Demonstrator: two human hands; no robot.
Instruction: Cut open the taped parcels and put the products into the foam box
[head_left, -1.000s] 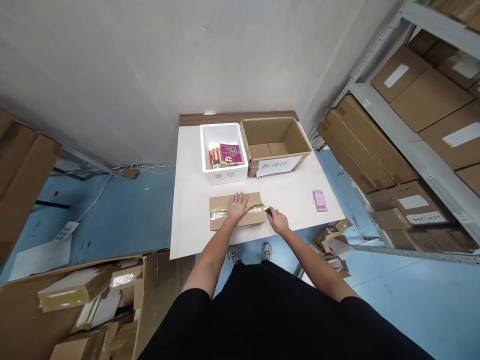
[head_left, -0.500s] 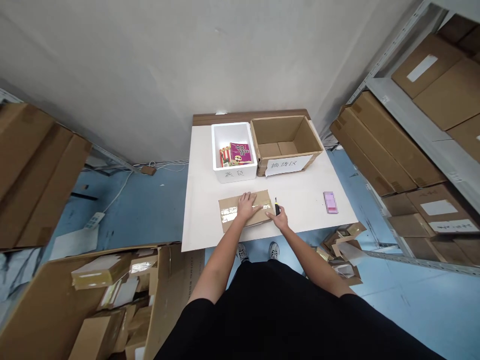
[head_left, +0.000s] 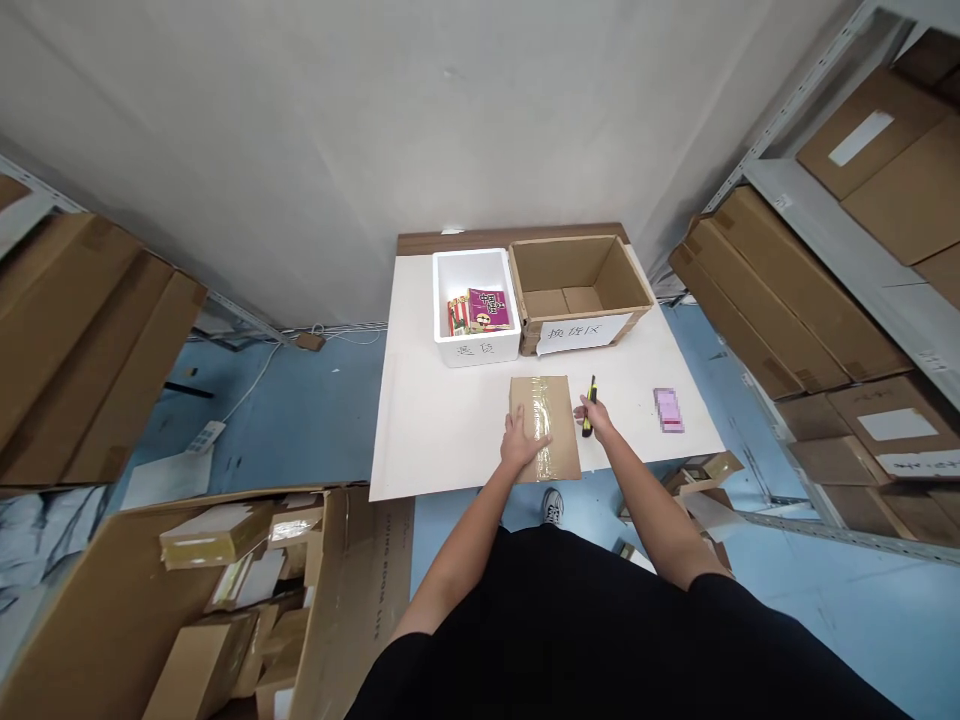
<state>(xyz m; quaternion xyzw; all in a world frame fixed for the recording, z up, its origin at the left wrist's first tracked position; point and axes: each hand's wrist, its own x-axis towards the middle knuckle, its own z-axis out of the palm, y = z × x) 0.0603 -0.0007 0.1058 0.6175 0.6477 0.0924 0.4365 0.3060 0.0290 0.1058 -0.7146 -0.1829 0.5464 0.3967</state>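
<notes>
A flat brown cardboard box (head_left: 561,430) lies at the front edge of the white table (head_left: 442,430), with a strip of shiny clear tape running lengthwise down its top. My left hand (head_left: 519,440) rests on the box's left side, fingers spread over the cardboard and tape. Just right of the box, my right hand (head_left: 596,414) grips a black and yellow utility knife (head_left: 589,420), held apart from the box. Whether its blade is out is too small to tell.
Behind stand a white foam box (head_left: 476,350) holding colourful packets (head_left: 489,308) and an open carton (head_left: 529,335) with a paper sign. A pixelated pink item (head_left: 668,410) lies at right. A large carton of parcels (head_left: 315,580) is at lower left; shelves (head_left: 817,200) flank the right.
The cardboard box has been turned about a quarter turn and moved right, so its tape now runs front to back. My right hand with the knife has shifted right, off the box.
</notes>
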